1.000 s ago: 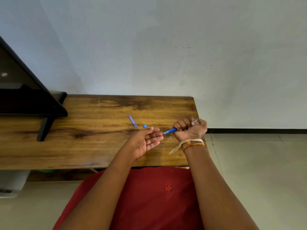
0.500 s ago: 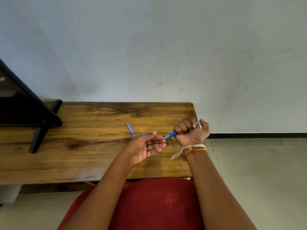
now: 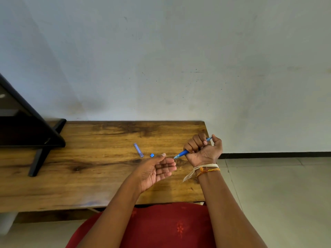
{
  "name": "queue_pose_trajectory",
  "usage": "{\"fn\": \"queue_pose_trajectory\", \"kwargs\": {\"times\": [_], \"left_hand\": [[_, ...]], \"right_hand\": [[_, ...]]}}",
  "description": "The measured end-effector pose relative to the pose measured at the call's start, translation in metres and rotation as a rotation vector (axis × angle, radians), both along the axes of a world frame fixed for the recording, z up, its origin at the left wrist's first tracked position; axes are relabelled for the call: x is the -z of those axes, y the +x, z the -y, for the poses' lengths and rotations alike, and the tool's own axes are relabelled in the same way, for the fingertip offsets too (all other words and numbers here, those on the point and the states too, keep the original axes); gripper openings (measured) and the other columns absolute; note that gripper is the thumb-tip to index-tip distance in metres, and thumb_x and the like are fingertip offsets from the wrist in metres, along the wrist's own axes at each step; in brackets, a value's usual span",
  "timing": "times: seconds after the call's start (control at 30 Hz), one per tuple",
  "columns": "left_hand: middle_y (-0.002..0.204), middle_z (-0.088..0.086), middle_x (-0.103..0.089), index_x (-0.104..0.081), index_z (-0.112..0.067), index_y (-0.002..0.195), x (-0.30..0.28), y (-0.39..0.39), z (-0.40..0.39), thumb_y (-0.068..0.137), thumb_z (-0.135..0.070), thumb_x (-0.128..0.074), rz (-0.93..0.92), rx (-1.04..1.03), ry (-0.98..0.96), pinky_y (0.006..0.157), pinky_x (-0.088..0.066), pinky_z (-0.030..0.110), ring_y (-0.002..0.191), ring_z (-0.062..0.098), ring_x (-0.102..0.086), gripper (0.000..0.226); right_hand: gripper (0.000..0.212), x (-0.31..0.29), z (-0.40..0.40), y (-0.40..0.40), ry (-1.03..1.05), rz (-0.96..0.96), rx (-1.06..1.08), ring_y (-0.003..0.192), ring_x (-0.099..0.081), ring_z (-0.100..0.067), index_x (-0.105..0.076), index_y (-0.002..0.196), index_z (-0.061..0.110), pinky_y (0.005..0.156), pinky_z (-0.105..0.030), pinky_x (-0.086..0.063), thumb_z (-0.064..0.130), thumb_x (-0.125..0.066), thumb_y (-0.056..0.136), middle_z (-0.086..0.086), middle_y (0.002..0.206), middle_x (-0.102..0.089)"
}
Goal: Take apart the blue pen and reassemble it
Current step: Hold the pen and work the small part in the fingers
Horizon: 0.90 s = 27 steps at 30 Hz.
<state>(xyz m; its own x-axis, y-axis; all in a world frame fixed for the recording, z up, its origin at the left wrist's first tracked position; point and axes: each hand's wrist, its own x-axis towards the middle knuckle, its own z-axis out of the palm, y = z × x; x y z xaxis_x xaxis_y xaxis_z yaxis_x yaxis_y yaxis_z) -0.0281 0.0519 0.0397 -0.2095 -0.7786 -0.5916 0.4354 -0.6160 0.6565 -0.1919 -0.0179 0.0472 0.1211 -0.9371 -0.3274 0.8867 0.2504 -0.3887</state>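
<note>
My right hand (image 3: 203, 149) is closed in a fist around the blue pen (image 3: 182, 153), whose tip points left and down toward my left hand. Its back end sticks out past the thumb at the upper right. My left hand (image 3: 157, 170) is held palm up with fingers loosely curled, just left of the pen tip, and holds nothing. On the wooden table (image 3: 89, 158) lie a translucent blue pen cap (image 3: 138, 150) and a small blue piece (image 3: 152, 155), just beyond my left fingertips.
A black monitor with an angled stand (image 3: 41, 154) occupies the table's left end. The table's right edge runs just under my right hand, with tiled floor (image 3: 277, 185) beyond. A grey wall stands behind. Red cloth (image 3: 161, 226) covers my lap below the front edge.
The view has shifted slightly. My left hand's fingers have curled a little closer to the pen tip. The right hand keeps its grip on the pen.
</note>
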Motion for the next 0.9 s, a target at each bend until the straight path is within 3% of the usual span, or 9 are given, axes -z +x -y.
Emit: {"fn": "queue_pose_trajectory", "kwargs": {"times": [0.43,0.63,0.9], "left_hand": [[0.101,0.021,-0.073,-0.076,0.001,0.087,0.001,0.006,-0.003,0.092,-0.03,-0.055,-0.087,-0.044,-0.007,0.066,-0.06,0.029,0.094,0.027,-0.072,0.037],[0.103,0.02,-0.073,-0.077,0.0,0.088,0.004,0.009,-0.003,0.08,-0.034,-0.063,-0.123,-0.039,-0.016,0.067,-0.059,0.029,0.097,0.028,-0.071,0.038],[0.102,0.02,-0.073,-0.077,0.001,0.089,0.005,0.014,-0.003,0.09,-0.033,-0.056,-0.121,-0.046,-0.006,0.07,-0.06,0.029,0.096,0.027,-0.072,0.04]], "right_hand": [[0.037,-0.002,-0.002,0.01,0.02,-0.014,0.02,0.043,-0.008,-0.012,-0.034,0.042,0.017,0.044,-0.02,-0.014,0.042,-0.04,0.069,0.005,0.037,-0.024],[0.036,-0.001,-0.001,0.013,0.025,-0.008,0.025,0.044,-0.008,-0.013,-0.034,0.041,0.017,0.045,-0.02,-0.014,0.041,-0.039,0.069,0.004,0.037,-0.024],[0.038,-0.001,0.001,0.017,0.022,-0.003,0.022,0.044,-0.008,-0.012,-0.034,0.042,0.017,0.044,-0.02,-0.013,0.041,-0.039,0.07,0.005,0.037,-0.024]]}}
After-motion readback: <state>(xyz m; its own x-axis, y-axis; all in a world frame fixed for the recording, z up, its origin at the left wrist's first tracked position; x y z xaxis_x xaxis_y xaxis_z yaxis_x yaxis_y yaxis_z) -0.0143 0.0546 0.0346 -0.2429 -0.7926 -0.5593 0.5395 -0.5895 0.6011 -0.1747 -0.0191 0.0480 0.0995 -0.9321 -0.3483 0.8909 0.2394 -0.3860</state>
